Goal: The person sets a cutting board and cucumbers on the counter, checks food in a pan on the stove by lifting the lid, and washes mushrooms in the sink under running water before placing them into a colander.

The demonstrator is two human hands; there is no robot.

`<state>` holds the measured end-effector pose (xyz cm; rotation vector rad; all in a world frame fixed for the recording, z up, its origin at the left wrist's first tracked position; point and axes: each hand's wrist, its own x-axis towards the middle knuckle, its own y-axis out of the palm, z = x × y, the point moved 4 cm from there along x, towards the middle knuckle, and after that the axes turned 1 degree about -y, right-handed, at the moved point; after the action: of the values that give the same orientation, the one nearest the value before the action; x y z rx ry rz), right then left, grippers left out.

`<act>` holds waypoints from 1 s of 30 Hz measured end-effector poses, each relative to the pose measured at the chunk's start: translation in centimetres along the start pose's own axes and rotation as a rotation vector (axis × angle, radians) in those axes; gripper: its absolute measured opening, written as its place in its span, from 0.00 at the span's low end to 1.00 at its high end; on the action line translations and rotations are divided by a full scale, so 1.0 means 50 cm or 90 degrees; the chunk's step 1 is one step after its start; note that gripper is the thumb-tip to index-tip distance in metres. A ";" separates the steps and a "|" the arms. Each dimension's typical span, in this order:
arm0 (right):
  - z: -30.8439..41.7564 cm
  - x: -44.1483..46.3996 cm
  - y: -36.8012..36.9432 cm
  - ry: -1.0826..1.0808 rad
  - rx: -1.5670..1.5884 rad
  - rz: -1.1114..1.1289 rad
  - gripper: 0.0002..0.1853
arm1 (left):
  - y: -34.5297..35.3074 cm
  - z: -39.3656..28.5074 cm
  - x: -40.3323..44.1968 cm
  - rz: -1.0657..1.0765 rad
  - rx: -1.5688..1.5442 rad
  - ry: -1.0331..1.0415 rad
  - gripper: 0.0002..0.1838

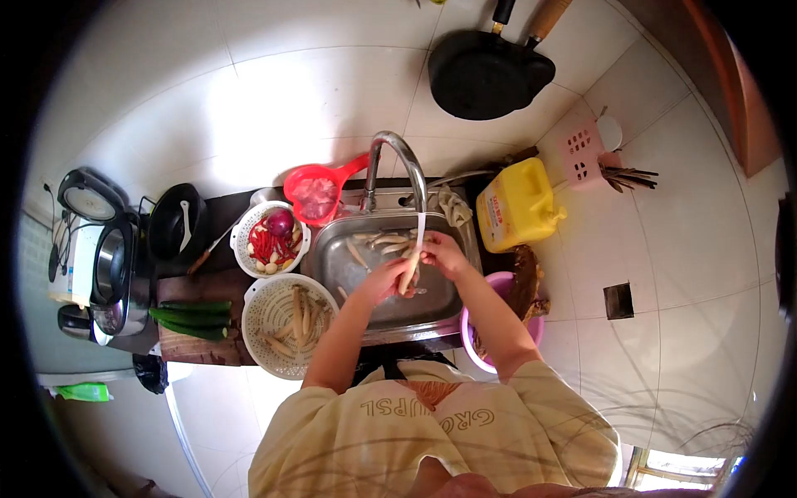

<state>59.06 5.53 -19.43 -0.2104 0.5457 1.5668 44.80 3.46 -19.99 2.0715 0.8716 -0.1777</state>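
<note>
A pale, slender, tapering piece that looks like a bamboo shoot is held tilted over the sink. My left hand is closed round its lower part. At its upper end the fingers of my right hand are pinched. Water runs from the curved metal faucet onto the shoot and my fingers. More pale shoots lie in the sink basin, mostly behind my hands. To the left, a white colander holds several similar shoots.
A smaller white basket holds a red onion, chillies and garlic. Behind it sits a red ladle-shaped strainer. Cucumbers lie on a wooden board. Right of the sink stand a yellow jug and a pink tub with brown matter.
</note>
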 end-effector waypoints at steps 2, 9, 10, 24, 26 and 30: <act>-0.052 0.015 0.011 -0.008 -0.020 0.004 0.15 | -0.007 0.005 0.023 -0.032 0.005 -0.004 0.14; -0.014 -0.019 0.044 -0.116 0.053 0.050 0.24 | 0.002 0.015 0.055 -0.065 -0.176 0.016 0.14; -0.012 -0.022 0.041 -0.116 0.054 0.048 0.24 | 0.003 0.010 0.056 -0.060 -0.183 0.067 0.14; -0.005 -0.025 0.012 -0.070 0.116 0.050 0.17 | 0.010 -0.003 0.066 0.051 -0.060 0.038 0.15; -0.002 -0.029 0.014 -0.069 0.149 0.064 0.16 | 0.003 0.008 0.075 0.085 -0.142 0.070 0.13; 0.004 -0.034 0.032 -0.116 0.103 0.121 0.12 | -0.005 0.009 0.069 -0.009 -0.021 0.164 0.07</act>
<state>57.67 4.14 -18.12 0.1093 0.5586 1.6967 47.29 5.02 -21.89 2.0862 1.0359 0.0982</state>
